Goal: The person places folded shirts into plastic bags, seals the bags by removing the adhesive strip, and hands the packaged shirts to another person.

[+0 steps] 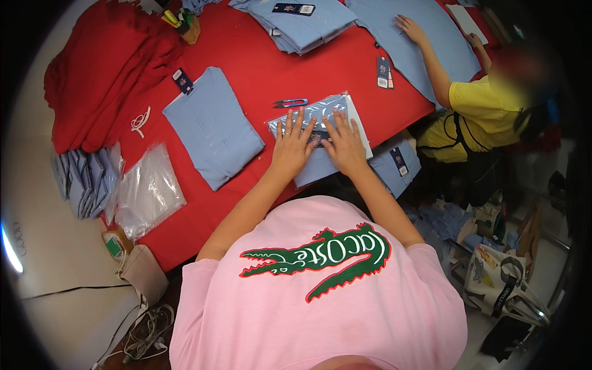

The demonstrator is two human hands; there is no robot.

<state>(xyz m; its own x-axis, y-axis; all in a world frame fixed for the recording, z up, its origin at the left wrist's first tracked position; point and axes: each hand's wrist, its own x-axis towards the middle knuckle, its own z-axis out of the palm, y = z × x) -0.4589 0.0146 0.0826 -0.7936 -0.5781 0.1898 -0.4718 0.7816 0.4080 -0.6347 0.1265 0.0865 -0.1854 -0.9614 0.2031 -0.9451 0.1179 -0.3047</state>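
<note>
A folded light-blue garment (316, 165) lies at the near edge of the red table, with clear plastic over its far part. Both palms rest on it: my left hand (292, 145) flat with fingers spread, my right hand (345, 144) likewise beside it. Between them shows a dark tag (318, 137), partly covered by my fingers. A white sheet edge (359, 126) sticks out along the right side. Just beyond my fingertips are blue-handled thread snips (291, 103). To the left is another folded blue garment (214, 126) with a dark hang tag (182, 81).
Clear plastic bags (150, 191) and bagged blue garments (89, 179) lie left, below a red cloth heap (105, 74). A garment stack (296, 24) stands at the back. At right, a person in yellow (484, 111) touches a spread blue garment (413, 55). Cables (148, 333) lie lower left.
</note>
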